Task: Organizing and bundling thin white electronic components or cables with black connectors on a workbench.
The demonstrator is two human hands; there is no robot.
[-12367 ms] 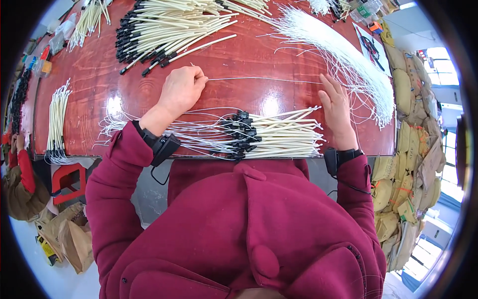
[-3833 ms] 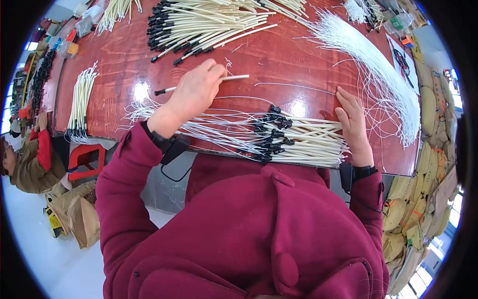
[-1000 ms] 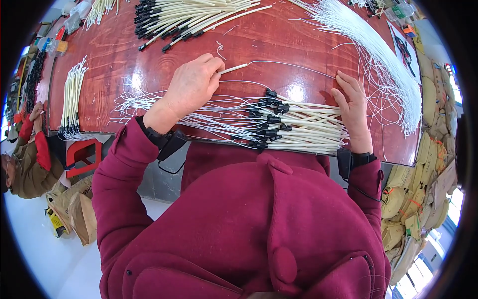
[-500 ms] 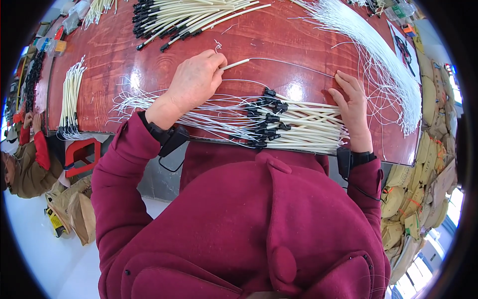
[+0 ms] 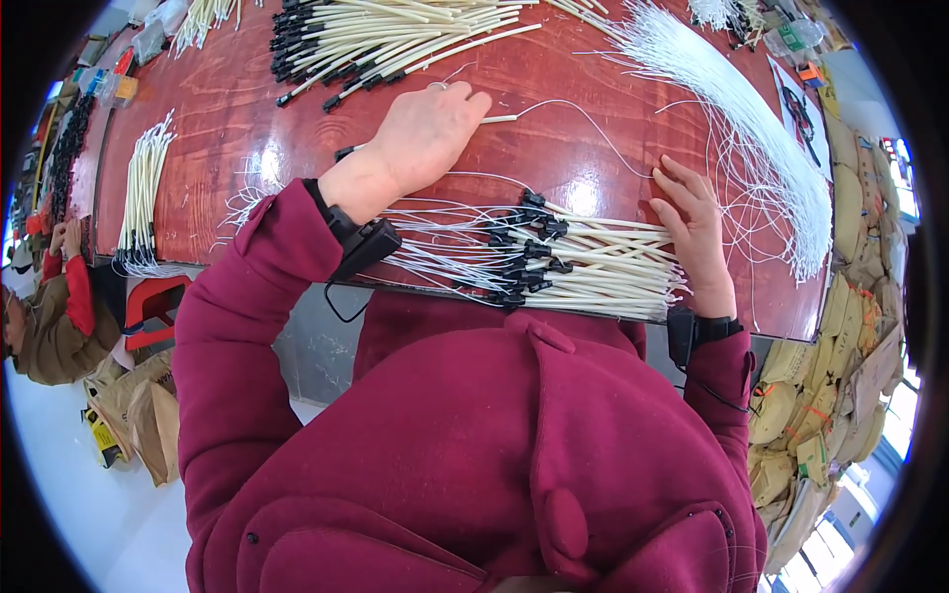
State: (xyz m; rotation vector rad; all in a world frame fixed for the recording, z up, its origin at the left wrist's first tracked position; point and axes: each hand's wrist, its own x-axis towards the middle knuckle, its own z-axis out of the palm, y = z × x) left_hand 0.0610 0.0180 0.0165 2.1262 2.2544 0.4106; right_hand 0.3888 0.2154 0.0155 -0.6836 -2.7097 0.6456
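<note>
My left hand (image 5: 420,136) is closed over a cream tube (image 5: 499,119), whose tip sticks out to its right. A black end piece (image 5: 344,153) shows on the other side of the wrist; the hand hides the stretch between. From the tube's tip a thin white wire (image 5: 583,111) arcs slackly across to my right hand (image 5: 692,212). That hand has its fingertips at the wire's far end, fingers bent; the exact grip is partly hidden. Below both hands lies a bundle of cream tubes (image 5: 603,257) with black connectors (image 5: 534,237) and white wires (image 5: 435,242) trailing left.
More black-ended tubes (image 5: 395,40) are heaped at the table's far side. Long white wires (image 5: 771,158) spread along the right. A smaller tube bundle (image 5: 146,193) lies at left. Pliers (image 5: 796,109) rest at far right. Another person's hands (image 5: 66,237) are at the left edge.
My left hand has moved right and slightly up with the tube, and its back now faces up more. The wire has gone from nearly straight to a slack arc. My right hand has shifted slightly nearer.
</note>
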